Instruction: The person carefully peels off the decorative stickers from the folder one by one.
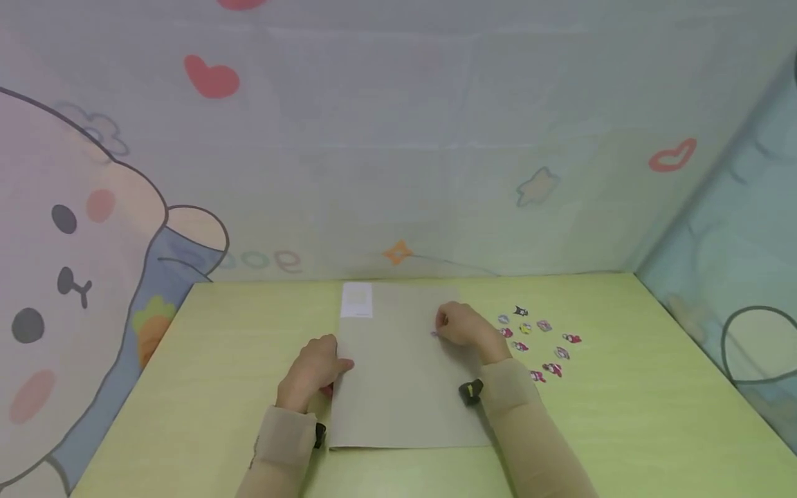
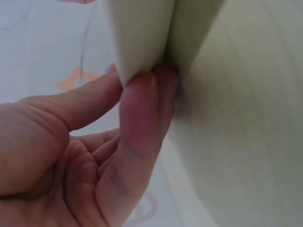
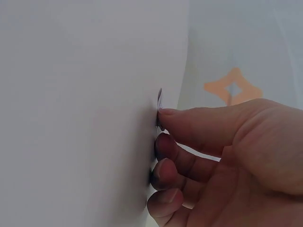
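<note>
A large grey-beige sheet of stiff paper (image 1: 405,373) lies flat on the pale green tabletop (image 1: 623,415), and both hands are at work on it. The left hand (image 1: 314,370) grips the sheet's left edge — in the left wrist view the thumb and forefinger (image 2: 142,113) pinch that edge, which lifts slightly off the table there. The right hand (image 1: 463,325) rests near the middle of the sheet's right half with its fingers (image 3: 180,120) curled, tips bearing down on the paper; a tiny flat sticker (image 3: 159,100) shows just at the forefinger's tip, though whether it is pinched or merely pressed under the fingertip I cannot tell. Just beside the sheet's right edge a loose cluster of small colourful stickers (image 1: 538,339) lies scattered on the table, apart from the hand. A small white label (image 1: 357,300) sits at the sheet's far left corner. By my reading, the step in hand is fixing one sticker onto the sheet while the left hand steadies it. The next move would call for firm, even pressure so the sticker lies flat — then a clean lift of the fingertips without dragging it, the left grip holding the sheet from sliding.
</note>
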`<state>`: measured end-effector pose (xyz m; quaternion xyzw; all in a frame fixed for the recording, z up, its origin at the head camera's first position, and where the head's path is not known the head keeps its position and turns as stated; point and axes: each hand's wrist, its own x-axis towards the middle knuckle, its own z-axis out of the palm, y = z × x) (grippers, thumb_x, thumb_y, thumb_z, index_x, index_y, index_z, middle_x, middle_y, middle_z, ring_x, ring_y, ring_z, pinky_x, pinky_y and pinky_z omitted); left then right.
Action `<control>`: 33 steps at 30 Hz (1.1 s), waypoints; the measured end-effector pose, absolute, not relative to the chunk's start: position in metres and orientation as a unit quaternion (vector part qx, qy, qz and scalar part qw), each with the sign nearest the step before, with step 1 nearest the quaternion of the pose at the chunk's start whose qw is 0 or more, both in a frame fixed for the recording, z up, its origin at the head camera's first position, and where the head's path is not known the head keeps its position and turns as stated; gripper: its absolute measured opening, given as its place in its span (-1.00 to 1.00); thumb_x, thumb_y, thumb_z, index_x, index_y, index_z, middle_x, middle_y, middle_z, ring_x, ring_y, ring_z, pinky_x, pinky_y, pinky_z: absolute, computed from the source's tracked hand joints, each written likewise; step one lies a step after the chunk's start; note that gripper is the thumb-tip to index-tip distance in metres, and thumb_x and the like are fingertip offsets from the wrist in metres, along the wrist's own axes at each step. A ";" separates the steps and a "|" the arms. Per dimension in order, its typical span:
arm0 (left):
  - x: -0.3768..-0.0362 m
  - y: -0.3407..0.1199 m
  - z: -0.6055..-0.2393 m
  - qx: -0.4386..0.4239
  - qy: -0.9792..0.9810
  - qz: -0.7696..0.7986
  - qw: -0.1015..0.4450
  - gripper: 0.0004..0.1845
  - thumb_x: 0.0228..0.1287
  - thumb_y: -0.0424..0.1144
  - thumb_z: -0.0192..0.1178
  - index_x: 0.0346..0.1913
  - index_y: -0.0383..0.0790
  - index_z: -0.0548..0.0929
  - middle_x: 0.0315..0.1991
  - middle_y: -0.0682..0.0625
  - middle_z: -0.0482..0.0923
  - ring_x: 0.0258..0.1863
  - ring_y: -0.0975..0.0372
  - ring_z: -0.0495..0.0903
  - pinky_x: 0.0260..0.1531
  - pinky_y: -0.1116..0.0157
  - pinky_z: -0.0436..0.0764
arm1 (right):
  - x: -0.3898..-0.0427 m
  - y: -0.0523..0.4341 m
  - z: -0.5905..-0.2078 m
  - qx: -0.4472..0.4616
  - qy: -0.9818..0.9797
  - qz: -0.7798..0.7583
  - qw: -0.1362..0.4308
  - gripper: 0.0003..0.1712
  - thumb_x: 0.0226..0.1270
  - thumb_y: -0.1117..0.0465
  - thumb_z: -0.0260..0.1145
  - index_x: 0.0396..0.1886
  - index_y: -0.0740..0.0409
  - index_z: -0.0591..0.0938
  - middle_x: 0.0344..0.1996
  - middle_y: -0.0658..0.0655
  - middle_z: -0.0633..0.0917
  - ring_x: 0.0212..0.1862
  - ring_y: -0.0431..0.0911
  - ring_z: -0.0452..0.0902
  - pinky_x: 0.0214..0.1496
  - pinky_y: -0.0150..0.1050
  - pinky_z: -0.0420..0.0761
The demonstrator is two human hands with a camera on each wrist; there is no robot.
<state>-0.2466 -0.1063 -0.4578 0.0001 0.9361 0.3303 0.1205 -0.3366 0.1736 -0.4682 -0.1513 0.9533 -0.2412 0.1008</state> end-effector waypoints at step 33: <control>-0.247 -0.106 -0.457 -0.008 0.938 0.325 0.121 -0.72 0.32 -0.26 0.28 -0.14 -0.43 0.50 -0.47 -0.14 0.51 -0.71 0.16 0.59 -0.53 0.26 0.54 | -0.322 0.201 -0.443 -0.128 0.941 -0.305 0.066 -0.88 0.38 0.37 0.19 -0.15 0.28 0.60 -0.32 0.14 0.60 -0.35 -0.06 0.52 -0.29 -0.19 0.52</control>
